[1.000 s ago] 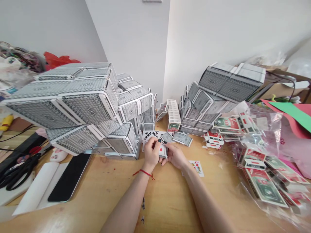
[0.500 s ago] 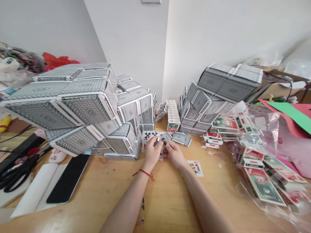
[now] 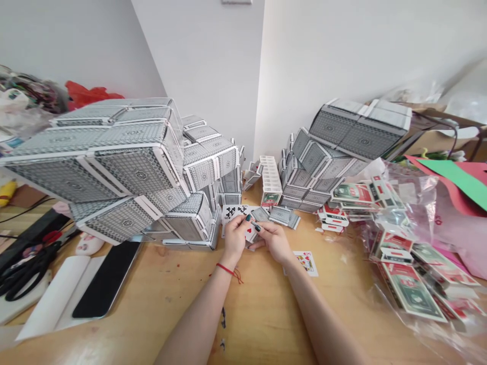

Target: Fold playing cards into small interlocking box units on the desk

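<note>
Head view: the left hand (image 3: 233, 238) and right hand (image 3: 276, 241) are pinched together on a heart card (image 3: 249, 232) above the tabletop (image 3: 258, 314), near a clubs card (image 3: 233, 212). A light, even grip on its edges would likely prevent bending.

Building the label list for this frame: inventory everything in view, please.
table: 1, light wood, under everything
left pile of card blocks: many, grey-white, back left
right pile of card blocks: many, grey-white, back right
card boxes: many, red-green, in clear bags at right
clubs card: 1, white-black, face up behind the hands
face card: 1, white-red, face up beside the right wrist
black tablet: 1, black, front left
scissors: 1, black, far left
green sheet: 1, green, far right
heart card: 1, white-red, between both hands
left hand: 1, red string at wrist, pinches the heart card
right hand: 1, pinches the same card
</note>
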A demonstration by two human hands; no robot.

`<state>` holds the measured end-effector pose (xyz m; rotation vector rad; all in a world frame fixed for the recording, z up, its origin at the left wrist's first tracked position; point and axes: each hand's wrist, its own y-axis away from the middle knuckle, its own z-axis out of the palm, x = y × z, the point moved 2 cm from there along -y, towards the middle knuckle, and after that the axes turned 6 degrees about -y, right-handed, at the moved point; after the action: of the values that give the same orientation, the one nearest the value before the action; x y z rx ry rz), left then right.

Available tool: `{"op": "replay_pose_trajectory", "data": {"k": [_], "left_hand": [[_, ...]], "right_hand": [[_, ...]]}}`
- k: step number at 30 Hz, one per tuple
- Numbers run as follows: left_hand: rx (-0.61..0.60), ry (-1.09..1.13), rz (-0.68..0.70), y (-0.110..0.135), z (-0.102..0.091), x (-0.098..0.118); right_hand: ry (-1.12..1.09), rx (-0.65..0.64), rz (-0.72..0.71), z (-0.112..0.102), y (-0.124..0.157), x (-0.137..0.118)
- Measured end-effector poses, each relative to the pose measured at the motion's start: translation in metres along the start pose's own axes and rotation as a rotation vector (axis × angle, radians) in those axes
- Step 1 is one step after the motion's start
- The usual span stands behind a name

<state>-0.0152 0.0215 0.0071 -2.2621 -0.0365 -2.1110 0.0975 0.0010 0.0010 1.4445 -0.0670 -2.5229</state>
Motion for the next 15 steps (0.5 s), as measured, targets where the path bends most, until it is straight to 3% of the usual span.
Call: {"op": "replay_pose_trajectory", "data": {"k": [4,10,15], "left_hand": [[0.031,-0.146,0.053,0.001,-0.003,0.003],[0.038,-0.538,0.340,0.008,-0.001,0.010],[0.084,-0.680,0.541,0.013,0.001,0.012]], "right_hand": [[0.044,-0.015,0.001,0.002,0.000,0.001],[0.303,0.085,-0.087,0.002,0.001,-0.003],[0.352,0.086,-0.115,0.003,0.001,-0.004]]}}
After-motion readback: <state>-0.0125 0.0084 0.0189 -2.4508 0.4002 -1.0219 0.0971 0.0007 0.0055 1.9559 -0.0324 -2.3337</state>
